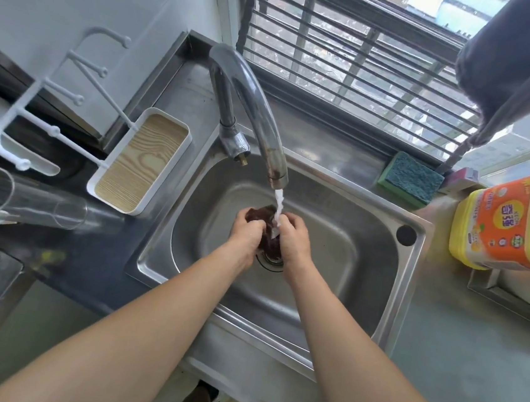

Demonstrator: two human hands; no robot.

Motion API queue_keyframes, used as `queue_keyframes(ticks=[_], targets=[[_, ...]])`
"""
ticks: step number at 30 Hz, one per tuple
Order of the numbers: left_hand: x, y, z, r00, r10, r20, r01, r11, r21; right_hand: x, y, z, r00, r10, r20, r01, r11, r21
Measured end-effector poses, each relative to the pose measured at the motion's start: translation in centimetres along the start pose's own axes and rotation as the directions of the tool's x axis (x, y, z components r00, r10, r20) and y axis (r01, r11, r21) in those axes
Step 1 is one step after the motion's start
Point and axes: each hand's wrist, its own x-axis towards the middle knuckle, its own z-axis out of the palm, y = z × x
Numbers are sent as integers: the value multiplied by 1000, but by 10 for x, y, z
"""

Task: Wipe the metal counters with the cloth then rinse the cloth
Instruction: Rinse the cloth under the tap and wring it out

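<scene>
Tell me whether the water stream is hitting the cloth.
Touching. The head view shows the stream landing on the dark cloth gripped between both hands.

A dark reddish-brown cloth (268, 230) sits against the dull silver-grey steel sink basin (344, 242). The white-rimmed tray (140, 160) shows a pale wood-grain pattern. The rectangular scouring sponge (410, 179) is teal on top with a bright green edge. The yellow detergent jug (510, 223) wears an orange label.

Sitting around one steel sink (340, 189): one tap (253, 108), one green sponge (411, 180), one yellow detergent jug (510, 220), one clear glass (25, 198), one wood-grain tray (142, 160); working inside it, two hands, one cloth (263, 215).
</scene>
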Motion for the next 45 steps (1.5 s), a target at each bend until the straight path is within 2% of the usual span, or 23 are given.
queue_keyframes(ticks=[3,6,10,12,15,16,18,20,22,24,25,28,30,32,34,35,37,39,40,42,44,45], targets=[[-1,0,-1,999,1,45,1,999,-37,1,9,-4,995,-81,59,94,959,-267],[0,1,-7,999,-19,43,21,999,-41,6,7,-14,988,-152,-32,128,917,-377],[1,0,-9,987,-66,149,86,988,-130,9,8,-12,977,-151,-150,98,945,-312],[3,-5,-8,987,-66,148,63,998,24,10,12,-6,973,-100,-206,49,970,-237],[11,-12,-10,999,31,41,-43,942,334,10,13,-4,946,10,-323,-59,988,-141],[14,-13,-11,998,61,11,-60,912,405,11,13,-3,947,13,-321,-72,982,-174],[21,-13,-11,994,97,54,-111,886,451,7,16,0,969,-15,-248,-45,971,-236],[9,-2,-5,989,67,130,-116,899,422,3,18,4,993,11,-121,-36,978,-204],[-1,3,-4,981,3,195,-66,947,313,7,17,5,997,38,-70,-51,979,-196],[-1,3,-10,972,-41,233,-24,963,269,13,12,4,991,11,-132,-47,960,-274],[-2,3,-13,965,-63,253,-10,961,275,14,8,5,980,7,-198,-58,965,-256],[-8,8,-13,975,-38,218,-22,964,267,16,-1,10,945,92,-314,-87,996,32],[-4,9,-13,985,36,168,-83,957,278,20,-1,14,941,201,-272,-147,967,206],[-3,7,-16,964,112,242,-187,931,315,24,0,15,961,221,-165,-175,951,256],[-5,2,-19,914,156,374,-302,878,372,17,-2,13,971,230,-71,-210,952,223],[-4,0,-20,911,173,375,-325,860,393,14,-3,12,975,215,-52,-202,960,192],[2,1,-23,943,241,230,-316,865,389,13,2,9,978,197,-70,-185,972,146],[12,3,-29,963,262,65,-268,903,335,12,5,6,965,233,-119,-206,957,203],[12,6,-32,969,245,33,-242,915,322,14,6,4,955,265,-135,-226,942,248],[8,10,-36,991,121,57,-132,950,282,12,4,1,953,280,-115,-243,934,263],[1,11,-35,992,6,126,-36,971,236,12,7,1,976,199,-89,-186,973,136],[-1,14,-31,990,23,140,-60,962,267,10,9,1,989,135,-66,-132,990,39]])
